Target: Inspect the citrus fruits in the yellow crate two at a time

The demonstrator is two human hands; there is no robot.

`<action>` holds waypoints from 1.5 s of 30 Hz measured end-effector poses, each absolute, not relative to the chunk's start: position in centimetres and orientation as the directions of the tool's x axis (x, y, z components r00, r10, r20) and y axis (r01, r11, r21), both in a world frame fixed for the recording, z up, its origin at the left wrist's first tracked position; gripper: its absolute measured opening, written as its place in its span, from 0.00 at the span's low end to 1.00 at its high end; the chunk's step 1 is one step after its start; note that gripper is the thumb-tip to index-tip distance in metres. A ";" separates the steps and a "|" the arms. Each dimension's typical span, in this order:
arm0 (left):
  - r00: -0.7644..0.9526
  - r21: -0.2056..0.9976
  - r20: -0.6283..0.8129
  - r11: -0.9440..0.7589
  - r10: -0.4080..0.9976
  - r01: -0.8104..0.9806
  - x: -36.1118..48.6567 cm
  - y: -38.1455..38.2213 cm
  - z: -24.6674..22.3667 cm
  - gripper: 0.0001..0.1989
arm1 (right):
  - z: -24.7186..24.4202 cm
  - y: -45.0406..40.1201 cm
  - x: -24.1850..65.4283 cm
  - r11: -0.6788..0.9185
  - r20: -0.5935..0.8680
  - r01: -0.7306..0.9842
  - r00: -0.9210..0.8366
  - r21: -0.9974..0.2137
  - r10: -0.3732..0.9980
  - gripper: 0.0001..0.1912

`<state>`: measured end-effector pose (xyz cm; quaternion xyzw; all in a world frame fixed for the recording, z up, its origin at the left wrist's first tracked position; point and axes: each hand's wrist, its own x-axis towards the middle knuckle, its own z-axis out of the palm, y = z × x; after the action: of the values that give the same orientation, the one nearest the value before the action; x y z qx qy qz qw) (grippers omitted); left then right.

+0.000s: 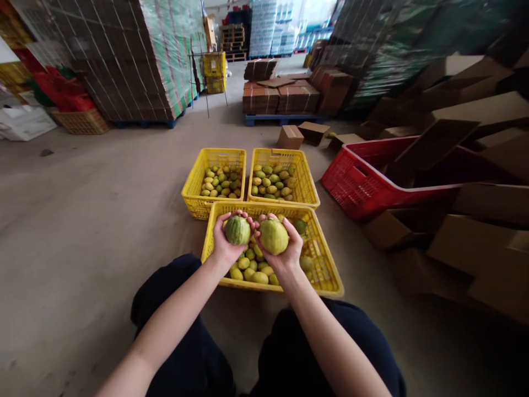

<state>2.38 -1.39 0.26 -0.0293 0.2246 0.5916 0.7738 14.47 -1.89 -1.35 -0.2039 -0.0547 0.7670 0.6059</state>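
Observation:
Above the near yellow crate, my left hand is wrapped round a dark green, ribbed fruit. My right hand holds a larger yellow-green fruit beside it. The fingertips of both hands nearly meet between the two fruits. Several yellow and green fruits lie in the near crate, partly hidden by my hands. Behind it stand a left yellow crate and a right yellow crate, each with smaller fruits inside.
At the right are a red crate and piled cardboard boxes. Small open cartons lie on the floor ahead. Farther back, flattened cardboard is stacked on a blue pallet, between tall wrapped stacks. My knees flank the near crate.

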 end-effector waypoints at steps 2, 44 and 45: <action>0.201 0.228 -0.373 0.300 0.906 -0.926 2.5 -1.4 0.2 0.08 | -1.4 -1.8 14.5 -0.268 -0.248 -0.908 -0.193 -0.322 0.949 0.07; 0.095 0.216 -0.519 0.238 0.849 -0.947 2.8 -0.6 -2.0 0.14 | -2.4 -0.8 13.4 -0.258 -0.531 -0.948 -0.124 -0.185 0.838 0.14; 0.099 0.213 -0.520 0.241 0.849 -0.947 2.8 -0.6 -2.0 0.15 | -2.3 -0.8 13.5 -0.264 -0.536 -0.945 -0.124 -0.193 0.835 0.14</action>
<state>2.81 -0.57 -1.98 -0.0876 0.2805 0.6100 0.7359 13.48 -0.79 -2.32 -0.2821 0.0976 0.7431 0.5988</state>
